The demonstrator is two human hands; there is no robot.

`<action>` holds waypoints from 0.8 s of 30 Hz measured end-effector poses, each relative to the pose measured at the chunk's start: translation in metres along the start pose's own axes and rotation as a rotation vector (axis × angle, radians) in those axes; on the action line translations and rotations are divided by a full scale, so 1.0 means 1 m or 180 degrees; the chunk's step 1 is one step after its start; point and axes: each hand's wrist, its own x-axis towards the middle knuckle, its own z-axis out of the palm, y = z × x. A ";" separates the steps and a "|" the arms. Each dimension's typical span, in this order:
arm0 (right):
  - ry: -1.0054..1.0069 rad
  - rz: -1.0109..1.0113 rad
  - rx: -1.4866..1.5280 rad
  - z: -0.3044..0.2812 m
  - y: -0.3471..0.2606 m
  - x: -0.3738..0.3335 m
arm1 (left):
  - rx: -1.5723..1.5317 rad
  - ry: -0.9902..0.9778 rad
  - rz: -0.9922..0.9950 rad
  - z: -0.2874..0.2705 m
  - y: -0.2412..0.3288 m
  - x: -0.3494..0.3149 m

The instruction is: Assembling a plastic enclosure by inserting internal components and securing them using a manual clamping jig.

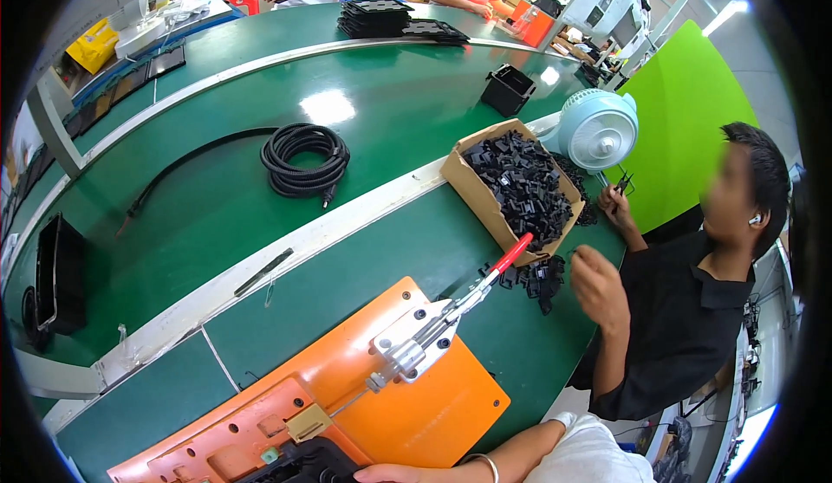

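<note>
At the lower edge my right hand [390, 474] reaches in from the right, a pale bracelet on its wrist. Its thumb side lies against a black plastic part [316, 464], which rests on an orange fixture plate [459, 401]; the frame's edge cuts off the fingers. A metal toggle clamp [403, 357] with a red handle [513, 253] is mounted on the plate. Its thin rod runs to a tan block [308, 423] beside the black part. My left hand is out of view.
A cardboard box [472, 190] of small black clips [520, 180] stands beyond the clamp, near a light-blue fan [598, 132]. At right, a co-worker's hand [600, 288] is raised. A coiled black hose [303, 161] and black bin [61, 275] lie on the green conveyor [217, 188].
</note>
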 end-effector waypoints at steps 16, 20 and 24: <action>0.0006 0.0025 0.0068 -0.003 0.001 0.001 | 0.0077 0.0094 -0.0077 0.002 0.002 -0.003; 0.0186 0.0243 0.0080 -0.009 -0.005 0.005 | 0.0103 0.0097 -0.0092 0.000 0.003 -0.002; -0.0197 -0.0005 0.0089 -0.007 0.001 0.003 | 0.0058 0.0062 -0.0033 -0.001 0.000 -0.003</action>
